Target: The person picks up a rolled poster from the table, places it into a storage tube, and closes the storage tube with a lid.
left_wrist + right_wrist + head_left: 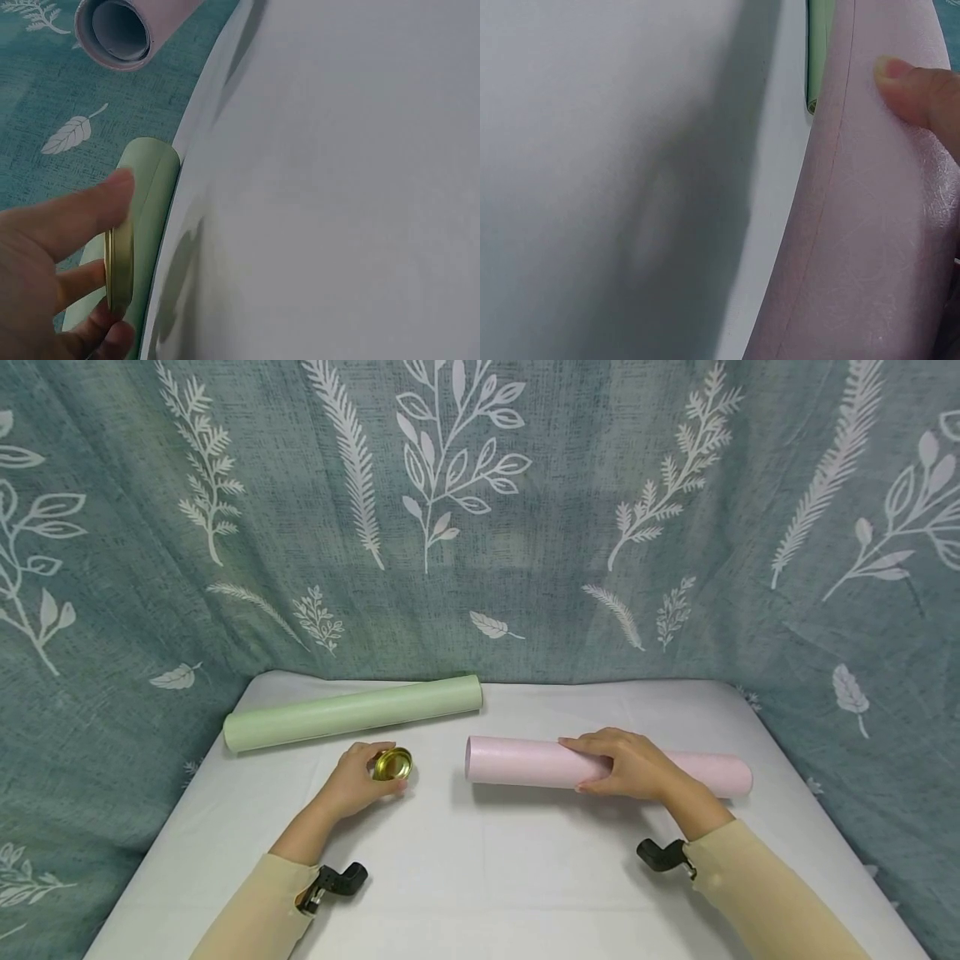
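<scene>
My left hand [362, 781] pinches a small round gold lid [393, 764] by its edge, thumb on one side and fingers on the other. In the left wrist view the lid [118, 266] shows edge-on as a thin disc. To the right, my right hand [626, 764] grips a pink roll [517, 762] from above, about its middle. A shadow under the pink roll shows that it is raised off the table. The left wrist view looks into the hollow end of the pink roll [146, 45]. My right thumb [915, 90] lies along its glossy surface; the other fingers are mostly hidden there.
A light green roll [352, 714] lies slanted on the back left of the table, behind my left hand. White cloth covers the table [480, 877]. Blue-green curtains [555, 527] with white leaf prints hang behind and at both sides.
</scene>
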`<state>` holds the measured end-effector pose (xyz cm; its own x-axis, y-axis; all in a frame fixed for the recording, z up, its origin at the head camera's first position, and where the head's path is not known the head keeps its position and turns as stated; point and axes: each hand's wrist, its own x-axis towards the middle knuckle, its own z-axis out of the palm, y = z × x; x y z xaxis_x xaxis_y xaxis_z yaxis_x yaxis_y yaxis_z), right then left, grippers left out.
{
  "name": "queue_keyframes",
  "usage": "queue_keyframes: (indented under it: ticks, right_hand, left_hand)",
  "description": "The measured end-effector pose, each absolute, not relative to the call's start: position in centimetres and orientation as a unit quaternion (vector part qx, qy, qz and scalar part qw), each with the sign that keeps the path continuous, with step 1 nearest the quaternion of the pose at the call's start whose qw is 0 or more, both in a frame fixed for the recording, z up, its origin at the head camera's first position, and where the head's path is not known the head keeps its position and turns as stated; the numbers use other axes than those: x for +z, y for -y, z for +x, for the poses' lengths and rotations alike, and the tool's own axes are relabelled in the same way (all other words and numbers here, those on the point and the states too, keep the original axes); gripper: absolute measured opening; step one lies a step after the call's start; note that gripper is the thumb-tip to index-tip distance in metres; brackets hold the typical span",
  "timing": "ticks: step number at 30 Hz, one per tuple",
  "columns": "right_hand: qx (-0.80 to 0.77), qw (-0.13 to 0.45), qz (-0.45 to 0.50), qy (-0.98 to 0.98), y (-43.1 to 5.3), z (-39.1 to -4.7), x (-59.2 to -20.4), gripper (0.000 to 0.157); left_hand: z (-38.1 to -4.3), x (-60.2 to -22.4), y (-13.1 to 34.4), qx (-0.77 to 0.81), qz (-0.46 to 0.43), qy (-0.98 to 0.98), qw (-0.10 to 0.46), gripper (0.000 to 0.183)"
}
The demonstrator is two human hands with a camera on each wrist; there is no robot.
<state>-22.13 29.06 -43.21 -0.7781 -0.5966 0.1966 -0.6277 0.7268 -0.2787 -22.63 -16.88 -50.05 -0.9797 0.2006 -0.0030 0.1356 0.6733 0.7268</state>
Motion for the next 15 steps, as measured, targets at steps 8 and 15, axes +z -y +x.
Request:
queue_keyframes:
  ticks: [8, 15]
  right_hand:
    - [0.165, 0.047, 0.327, 0.93, -29.1, -22.0, -43.1, 0.071]
    - [0.164, 0.047, 0.328, 0.929, -29.2, -22.0, -43.1, 0.071]
  left_hand:
    - [-22.2, -49.2, 16.2, 0.418, 0.1, -0.903, 0.025, 0.071]
    - [-22.0, -48.8, 15.8, 0.435, 0.101, -0.894, 0.029, 0.07]
